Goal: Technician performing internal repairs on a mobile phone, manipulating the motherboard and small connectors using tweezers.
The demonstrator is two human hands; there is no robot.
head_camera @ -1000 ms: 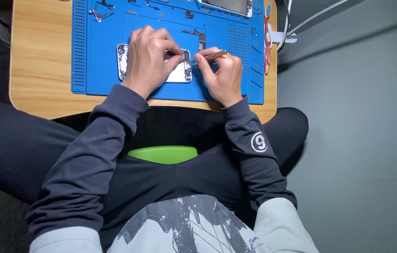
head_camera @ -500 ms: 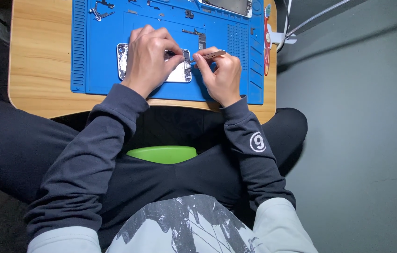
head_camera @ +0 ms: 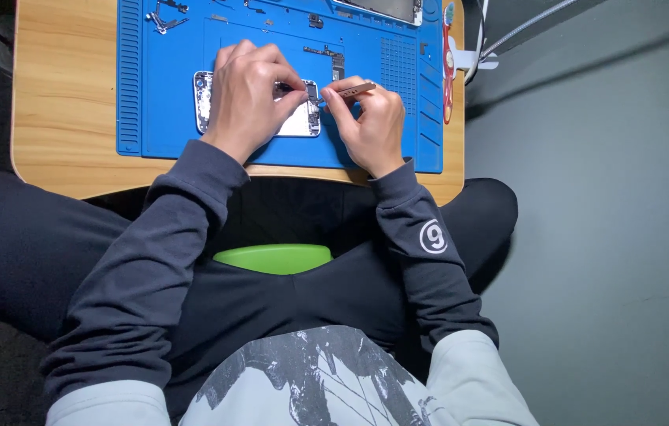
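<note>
Lying opened on the blue mat: phone chassis, back removed, innards exposed. Steadied under the closed left hand; tweezers pinched in the right hand. Loose parts set aside; worktop beneath.

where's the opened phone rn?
Head view: the opened phone lies on the blue mat, mostly under the left hand, just left of the right hand.
</note>
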